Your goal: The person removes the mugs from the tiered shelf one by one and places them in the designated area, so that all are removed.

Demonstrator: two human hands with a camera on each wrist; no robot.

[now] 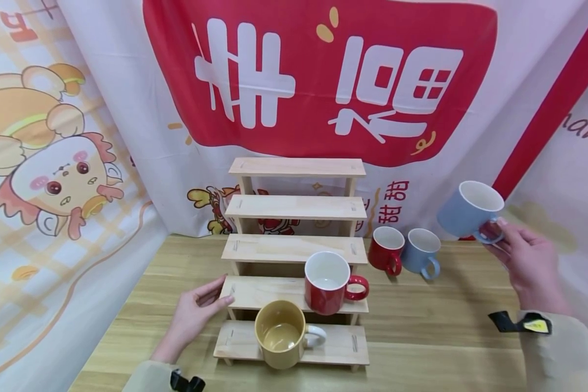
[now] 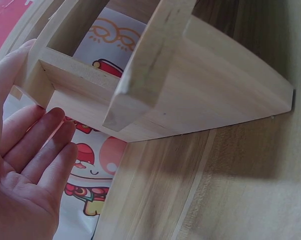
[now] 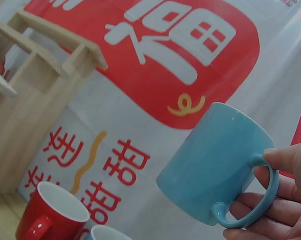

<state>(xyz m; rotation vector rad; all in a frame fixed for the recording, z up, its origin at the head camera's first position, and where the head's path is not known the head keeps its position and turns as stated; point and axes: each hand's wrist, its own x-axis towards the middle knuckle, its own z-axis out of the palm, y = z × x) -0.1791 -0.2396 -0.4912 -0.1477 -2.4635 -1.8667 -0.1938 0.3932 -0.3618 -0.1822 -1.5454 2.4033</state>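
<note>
My right hand (image 1: 534,267) grips a light blue mug (image 1: 470,209) by its handle, above the table at the right. In the right wrist view this blue mug (image 3: 215,160) tilts, thumb on top of the handle and fingers around it. My left hand (image 1: 193,313) holds the left end of a wooden stepped stand (image 1: 294,206), at the second step from the bottom. The left wrist view has its thumb against the board's edge and the fingertips just under it. A red mug (image 1: 325,286) stands on that step, and a yellow mug (image 1: 280,335) with a white handle on the lowest one.
Right of the stand, a smaller red mug (image 1: 384,250) and a smaller blue mug (image 1: 421,253) stand side by side on the wood-grain table (image 1: 436,326). A printed cloth (image 1: 313,130) with red and white characters hangs behind the stand, and more patterned cloth covers both sides.
</note>
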